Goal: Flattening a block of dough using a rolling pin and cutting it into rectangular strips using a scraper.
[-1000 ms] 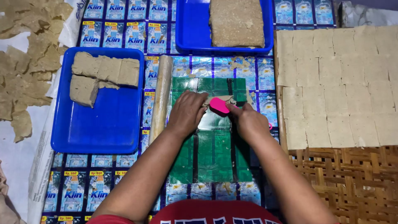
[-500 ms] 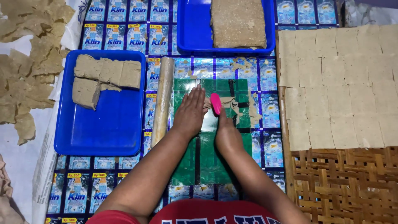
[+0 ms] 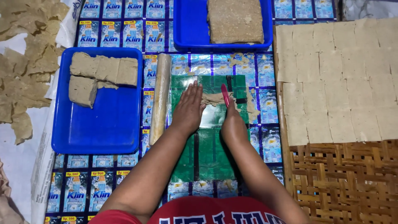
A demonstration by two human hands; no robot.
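Observation:
My left hand [image 3: 189, 108] lies flat, fingers together, on a green plastic sheet [image 3: 211, 149] spread over the mat. My right hand [image 3: 233, 124] grips a pink scraper [image 3: 225, 94] held on edge against a small smear of tan dough [image 3: 212, 98] on the sheet. More dough scraps [image 3: 251, 111] lie to the right of the scraper. A dough-coated rolling pin [image 3: 160, 96] rests upright just left of the green sheet, apart from my left hand.
A blue tray [image 3: 99, 124] at the left holds cut dough blocks [image 3: 101, 70]. Another blue tray [image 3: 186, 33] at the top holds a large dough slab [image 3: 234, 20]. Thin dough squares [image 3: 340, 74] cover a woven bamboo rack [image 3: 344, 182] at the right. Dried dough pieces [image 3: 25, 70] lie far left.
Both hands have slid forward along the green sheet. The scraper has turned from flat to standing on edge and now pushes the dough scraps together.

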